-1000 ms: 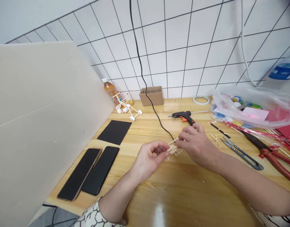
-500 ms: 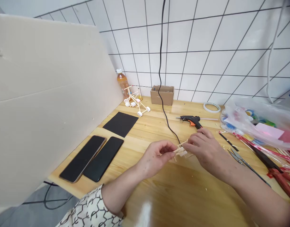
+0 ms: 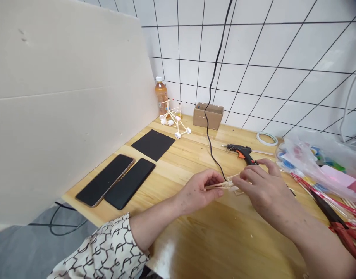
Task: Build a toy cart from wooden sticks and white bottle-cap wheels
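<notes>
A small frame of thin wooden sticks (image 3: pixel 230 185) with a whitish piece in it is between my hands, low over the wooden table (image 3: pixel 201 240). My left hand (image 3: pixel 199 190) pinches the sticks at the left end, thumb below and fingers curled behind. At the right end, the bent fingers of my right hand (image 3: pixel 259 184) close on the frame and cover part of it. Just behind my right hand lies a black glue gun (image 3: pixel 241 151) with an orange trigger.
Two phones (image 3: pixel 105 180) and a black sheet (image 3: pixel 153 144) lie left. Behind stand a stick model with white wheels (image 3: pixel 178 135), a bottle (image 3: pixel 161 95) and a cardboard box (image 3: pixel 208 117). A black cable (image 3: pixel 208 128) hangs down. Right are tape (image 3: pixel 266 138), plastic bags (image 3: pixel 311 155) and red-handled pliers (image 3: pixel 344 234).
The view has shifted, and both hands with the stick frame appear slightly further right. More stick length shows at my left fingers. My right hand now covers the scissors.
</notes>
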`<state>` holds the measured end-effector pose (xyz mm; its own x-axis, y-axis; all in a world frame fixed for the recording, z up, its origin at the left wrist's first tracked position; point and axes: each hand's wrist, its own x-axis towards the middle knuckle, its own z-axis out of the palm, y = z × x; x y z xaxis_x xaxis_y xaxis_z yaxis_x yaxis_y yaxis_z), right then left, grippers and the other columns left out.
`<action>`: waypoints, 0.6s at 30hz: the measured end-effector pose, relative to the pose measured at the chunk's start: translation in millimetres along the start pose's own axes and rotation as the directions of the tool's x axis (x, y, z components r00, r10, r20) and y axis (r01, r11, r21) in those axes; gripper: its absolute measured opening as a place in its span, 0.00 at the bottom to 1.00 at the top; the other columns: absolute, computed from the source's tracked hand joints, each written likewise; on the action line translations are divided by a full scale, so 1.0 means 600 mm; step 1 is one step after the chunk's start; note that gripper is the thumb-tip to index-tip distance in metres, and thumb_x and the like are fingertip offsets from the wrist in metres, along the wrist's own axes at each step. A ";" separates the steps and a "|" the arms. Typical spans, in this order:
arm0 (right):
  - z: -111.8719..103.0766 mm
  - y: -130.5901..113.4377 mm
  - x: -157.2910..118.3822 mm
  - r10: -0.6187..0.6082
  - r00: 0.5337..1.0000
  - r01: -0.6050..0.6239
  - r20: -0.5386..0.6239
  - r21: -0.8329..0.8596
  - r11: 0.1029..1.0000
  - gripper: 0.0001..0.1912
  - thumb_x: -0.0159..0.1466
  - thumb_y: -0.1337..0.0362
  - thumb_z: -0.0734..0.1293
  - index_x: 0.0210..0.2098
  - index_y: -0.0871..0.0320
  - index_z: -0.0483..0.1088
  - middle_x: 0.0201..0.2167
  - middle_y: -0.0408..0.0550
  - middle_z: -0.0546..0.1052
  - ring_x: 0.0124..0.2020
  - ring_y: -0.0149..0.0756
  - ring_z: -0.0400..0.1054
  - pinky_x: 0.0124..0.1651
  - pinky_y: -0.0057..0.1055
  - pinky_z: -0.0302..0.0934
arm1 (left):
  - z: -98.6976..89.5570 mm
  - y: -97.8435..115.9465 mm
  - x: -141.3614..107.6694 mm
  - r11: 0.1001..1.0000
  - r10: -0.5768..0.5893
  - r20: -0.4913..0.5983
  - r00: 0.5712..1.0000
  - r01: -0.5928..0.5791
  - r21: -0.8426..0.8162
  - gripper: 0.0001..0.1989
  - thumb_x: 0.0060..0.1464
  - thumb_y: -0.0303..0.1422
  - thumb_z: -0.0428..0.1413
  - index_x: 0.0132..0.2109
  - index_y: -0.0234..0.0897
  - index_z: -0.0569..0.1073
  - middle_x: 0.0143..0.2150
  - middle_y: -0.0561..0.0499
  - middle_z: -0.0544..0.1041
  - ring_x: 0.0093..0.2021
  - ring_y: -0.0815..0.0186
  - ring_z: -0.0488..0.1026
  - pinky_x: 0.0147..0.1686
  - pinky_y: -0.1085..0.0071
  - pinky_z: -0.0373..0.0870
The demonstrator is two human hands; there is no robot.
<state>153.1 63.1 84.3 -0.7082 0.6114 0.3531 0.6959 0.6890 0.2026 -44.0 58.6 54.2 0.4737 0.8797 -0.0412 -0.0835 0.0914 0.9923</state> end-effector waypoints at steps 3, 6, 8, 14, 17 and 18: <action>0.002 0.000 -0.001 0.000 1.000 0.000 -0.001 -0.005 1.000 0.20 0.52 0.83 0.54 0.28 0.56 0.70 0.24 0.45 0.68 0.31 0.35 0.62 0.52 0.45 0.46 | 0.002 -0.003 0.000 1.000 0.020 -0.017 1.000 -0.020 -0.006 0.09 0.46 0.28 0.58 0.36 0.34 0.68 0.31 0.53 0.69 0.31 0.71 0.66 0.33 0.74 0.64; 0.002 -0.002 -0.002 -0.007 1.000 0.007 -0.004 -0.015 1.000 0.20 0.52 0.83 0.54 0.28 0.55 0.70 0.24 0.45 0.69 0.31 0.35 0.62 0.51 0.46 0.46 | 0.005 -0.005 0.001 0.999 0.048 -0.053 0.997 -0.048 -0.008 0.08 0.45 0.27 0.59 0.35 0.33 0.68 0.31 0.53 0.69 0.31 0.72 0.65 0.34 0.74 0.63; 0.003 -0.003 -0.002 -0.006 1.000 0.006 0.001 -0.023 1.000 0.19 0.53 0.82 0.54 0.29 0.55 0.70 0.24 0.45 0.69 0.31 0.35 0.62 0.51 0.45 0.46 | 0.008 -0.007 0.001 0.998 0.056 -0.077 0.995 -0.057 -0.012 0.08 0.45 0.26 0.58 0.34 0.33 0.68 0.30 0.54 0.68 0.31 0.72 0.65 0.33 0.75 0.63; 0.004 -0.005 -0.003 0.007 1.000 -0.006 0.008 -0.057 0.998 0.17 0.53 0.81 0.55 0.28 0.56 0.69 0.24 0.45 0.69 0.31 0.36 0.62 0.50 0.44 0.47 | 0.014 -0.014 0.001 0.996 0.083 -0.118 0.990 -0.087 -0.024 0.08 0.46 0.31 0.58 0.33 0.33 0.67 0.28 0.54 0.67 0.29 0.72 0.63 0.30 0.75 0.61; 0.003 -0.006 -0.003 0.008 1.000 -0.007 0.005 -0.061 0.998 0.18 0.53 0.81 0.55 0.29 0.56 0.70 0.24 0.46 0.69 0.31 0.36 0.62 0.50 0.45 0.47 | 0.014 -0.013 0.000 0.996 0.086 -0.122 0.989 -0.088 -0.016 0.09 0.46 0.32 0.59 0.33 0.33 0.67 0.27 0.55 0.67 0.28 0.73 0.62 0.29 0.75 0.61; 0.002 -0.006 -0.003 0.009 1.000 -0.009 0.006 -0.061 0.998 0.18 0.53 0.81 0.55 0.29 0.56 0.70 0.25 0.46 0.69 0.31 0.36 0.62 0.50 0.45 0.47 | 0.014 -0.012 0.000 0.996 0.083 -0.127 0.988 -0.085 -0.015 0.09 0.46 0.33 0.59 0.33 0.33 0.67 0.27 0.55 0.67 0.28 0.73 0.62 0.29 0.75 0.60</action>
<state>151.7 59.7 81.6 -0.7026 0.6199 0.3493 0.7079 0.6589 0.2546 -36.2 54.0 48.2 0.3497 0.9365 0.0266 -0.1370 0.0231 0.9903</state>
